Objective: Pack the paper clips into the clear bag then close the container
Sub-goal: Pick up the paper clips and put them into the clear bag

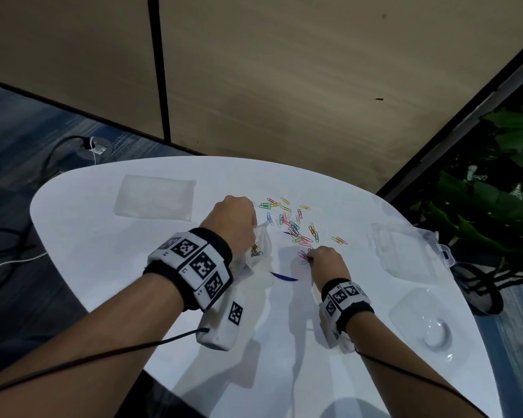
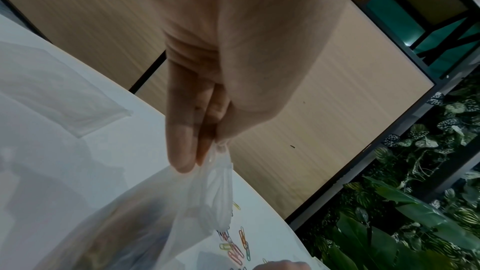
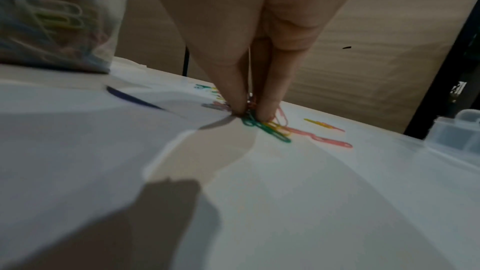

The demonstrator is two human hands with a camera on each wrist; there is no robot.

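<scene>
Coloured paper clips [image 1: 293, 224] lie scattered on the white table [image 1: 103, 230], seen too in the left wrist view [image 2: 239, 247]. My left hand [image 1: 236, 221] pinches the rim of the clear bag [image 1: 258, 251] and holds it up; the bag [image 2: 207, 198] has several clips inside [image 3: 54, 15]. My right hand [image 1: 320, 257] is down on the table to the bag's right, thumb and fingers [image 3: 267, 106] pinching a small bunch of clips [image 3: 262, 125] at the near edge of the pile.
A clear plastic container [image 1: 405, 251] lies open at the right, its latch [image 3: 459, 128] near my right hand. A flat clear packet [image 1: 154, 197] lies at the back left. A round clear lid [image 1: 426, 318] sits front right. Plants [image 1: 495, 191] stand past the table's right edge.
</scene>
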